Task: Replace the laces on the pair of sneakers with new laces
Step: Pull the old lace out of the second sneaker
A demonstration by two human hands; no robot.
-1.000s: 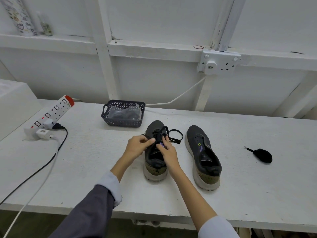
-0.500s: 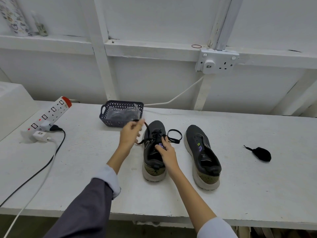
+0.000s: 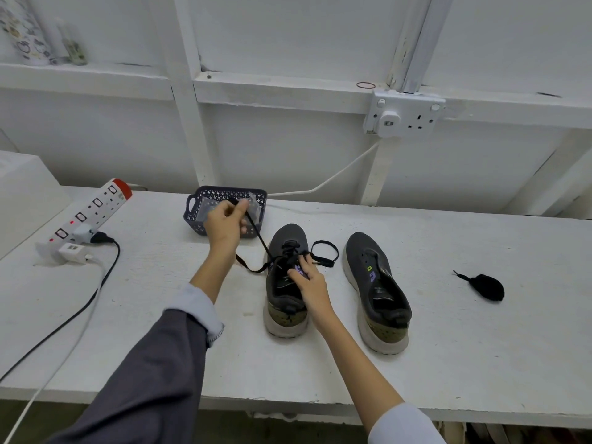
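Left hand (image 3: 226, 224) pinches black lace (image 3: 256, 235), drawn taut up-left from left sneaker (image 3: 286, 280) on worktop (image 3: 480, 347). Right hand (image 3: 309, 278) presses tongue, fingers spread. Lace soft, light, likely slippery — grip near tip; shoe light, needs pinning.

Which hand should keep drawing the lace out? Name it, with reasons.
Left. The left hand already pinches the lace, raised taut from the shoe; the right hand pins the shoe.

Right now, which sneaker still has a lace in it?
The left sneaker, under both hands: a black lace runs from its eyelets. The right sneaker shows bare eyelets.
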